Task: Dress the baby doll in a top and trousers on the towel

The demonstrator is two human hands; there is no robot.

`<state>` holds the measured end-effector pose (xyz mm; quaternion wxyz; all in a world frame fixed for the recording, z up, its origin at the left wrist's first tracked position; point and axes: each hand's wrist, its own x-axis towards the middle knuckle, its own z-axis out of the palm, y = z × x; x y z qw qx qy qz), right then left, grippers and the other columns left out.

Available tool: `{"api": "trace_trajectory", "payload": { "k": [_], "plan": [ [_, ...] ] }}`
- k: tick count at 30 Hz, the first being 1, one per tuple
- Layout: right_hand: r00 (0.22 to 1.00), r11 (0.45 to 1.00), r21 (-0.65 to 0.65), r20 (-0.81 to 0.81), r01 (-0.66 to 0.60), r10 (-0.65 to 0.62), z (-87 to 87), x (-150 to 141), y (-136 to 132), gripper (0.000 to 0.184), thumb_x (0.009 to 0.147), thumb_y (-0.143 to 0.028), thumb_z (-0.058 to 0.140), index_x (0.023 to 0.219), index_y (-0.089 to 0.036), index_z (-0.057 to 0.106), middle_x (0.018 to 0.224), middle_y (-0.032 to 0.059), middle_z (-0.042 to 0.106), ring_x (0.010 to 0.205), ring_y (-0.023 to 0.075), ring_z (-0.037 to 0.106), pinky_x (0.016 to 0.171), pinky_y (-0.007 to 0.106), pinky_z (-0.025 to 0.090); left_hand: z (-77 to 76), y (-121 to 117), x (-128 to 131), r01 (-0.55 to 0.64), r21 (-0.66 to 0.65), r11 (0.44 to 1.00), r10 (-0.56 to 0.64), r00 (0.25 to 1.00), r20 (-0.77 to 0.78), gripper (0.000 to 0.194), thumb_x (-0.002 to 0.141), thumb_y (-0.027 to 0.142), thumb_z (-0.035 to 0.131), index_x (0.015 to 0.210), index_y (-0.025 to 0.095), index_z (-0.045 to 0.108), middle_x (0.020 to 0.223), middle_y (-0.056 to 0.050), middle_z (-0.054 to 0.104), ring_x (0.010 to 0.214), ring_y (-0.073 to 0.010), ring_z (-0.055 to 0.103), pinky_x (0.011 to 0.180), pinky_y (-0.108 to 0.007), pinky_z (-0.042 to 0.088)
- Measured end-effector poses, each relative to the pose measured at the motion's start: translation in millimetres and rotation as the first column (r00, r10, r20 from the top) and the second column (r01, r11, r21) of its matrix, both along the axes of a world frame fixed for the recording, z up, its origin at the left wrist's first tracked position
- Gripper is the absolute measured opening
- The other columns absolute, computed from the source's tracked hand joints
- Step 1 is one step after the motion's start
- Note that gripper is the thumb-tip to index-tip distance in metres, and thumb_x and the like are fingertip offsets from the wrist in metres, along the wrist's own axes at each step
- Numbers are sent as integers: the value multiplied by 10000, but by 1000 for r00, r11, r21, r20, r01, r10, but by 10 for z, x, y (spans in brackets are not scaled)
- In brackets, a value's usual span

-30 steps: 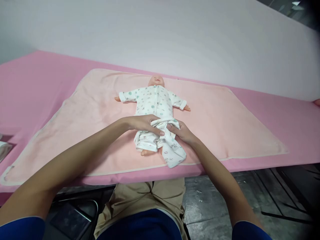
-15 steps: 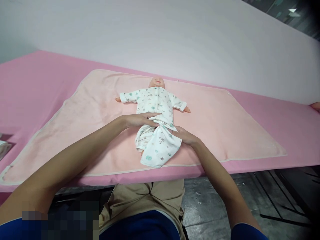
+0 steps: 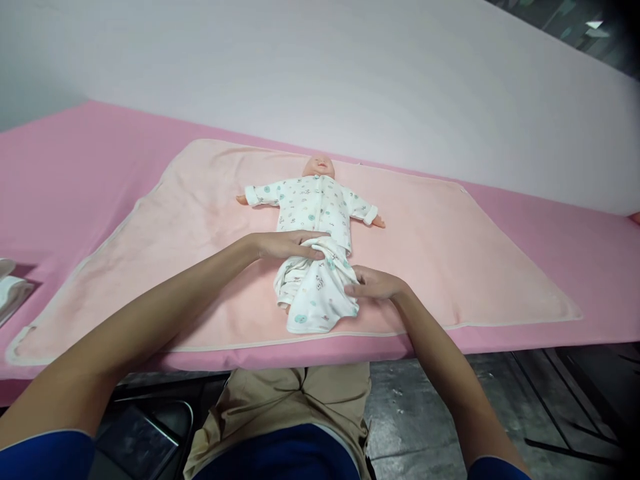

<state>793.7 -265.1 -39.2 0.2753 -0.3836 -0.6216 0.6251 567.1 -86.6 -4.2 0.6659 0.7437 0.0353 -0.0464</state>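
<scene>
A baby doll [image 3: 320, 167] lies on its back with its arms spread, dressed in a white printed top [image 3: 314, 203]. White printed baby pants [image 3: 320, 293] are bunched over its legs, one part hanging loose toward me. My left hand [image 3: 295, 245] lies across the doll's lower body, thumb and fingers closed on the gathered upper edge of the pants. At the right side of the pants, my right hand [image 3: 373, 282] grips the cloth, its thumb on top and its other fingers partly hidden. The doll's legs are mostly covered by the cloth.
A peach blanket [image 3: 440, 267] lies under the doll on a pink table [image 3: 600, 267]. Folded white cloth [image 3: 13, 293] rests at the left edge. A pale wall [image 3: 320, 73] rises behind. Below the table's front edge are a chair [image 3: 185, 427] and a dark flat object [image 3: 137, 443].
My right hand has shifted down along the side of the pants, its thumb now on top of the cloth. The pants look more bunched on the right. The left hand stays at the upper edge.
</scene>
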Motion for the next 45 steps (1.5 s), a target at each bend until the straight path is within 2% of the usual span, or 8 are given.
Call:
{"api": "trace_trajectory", "payload": {
  "k": [3,8,16,21,25,34,40,45],
  "plan": [
    [999,999,22,-30,-39,40,-14,25,-7,485,874,-592,888,1052,-155,779,950,46,786,890,193,716,828,296,604,12,-17,9,35,26,999,-34,999,-39,478,966,515,796,1372,267,751,1351,-81,793,1273,-252,746,1085,-347,598],
    [933,937,55,-130,344,-335,-46,-5,-17,561,956,-714,748,1104,-174,791,1008,77,803,982,222,750,951,339,602,-1,1,12,144,49,988,-140,987,-76,421,851,512,899,1140,220,808,1159,-84,832,1058,-255,795,885,-330,632],
    [988,987,-36,2,-155,155,-38,44,-23,618,691,-523,1030,1115,-161,764,982,48,783,904,202,723,800,298,618,3,-27,27,102,116,988,-102,995,-6,465,937,526,820,1308,252,755,1268,-90,795,1154,-242,763,901,-289,621],
    [964,982,29,-197,188,-179,-49,-32,-46,579,841,-664,885,1135,-182,758,919,47,771,930,203,732,937,328,609,-63,32,29,168,44,985,-167,986,-30,464,718,495,986,1066,229,832,991,-58,823,916,-235,768,766,-291,626],
    [963,978,-63,-171,199,-207,-65,-91,-47,606,835,-782,820,889,-183,745,747,61,723,810,226,715,810,333,619,-119,88,12,118,46,992,-115,991,-65,469,664,506,1018,969,199,837,915,-60,817,876,-239,763,770,-302,621],
    [951,958,37,-143,284,-276,68,-57,12,913,646,-446,1059,1436,-188,680,1406,124,750,1353,312,682,1164,437,559,-68,4,-40,-89,73,993,90,996,-11,723,865,682,835,1386,189,744,1320,-135,795,1281,-329,720,1105,-421,579],
    [724,715,192,30,672,-689,257,-538,-191,489,922,-468,835,1296,-161,760,1352,123,775,1271,301,710,1148,447,559,15,-234,-130,-176,241,954,188,982,-27,747,813,572,891,1432,199,701,1377,-130,765,1321,-334,692,1105,-409,552],
    [567,547,224,-36,807,-823,72,-1085,-701,574,946,-519,791,1409,-195,690,1411,115,748,1314,289,693,1191,436,533,138,-476,-183,-104,504,857,153,987,-57,607,897,497,751,1427,211,677,1400,-105,742,1306,-302,678,1066,-353,513]
  ]
}}
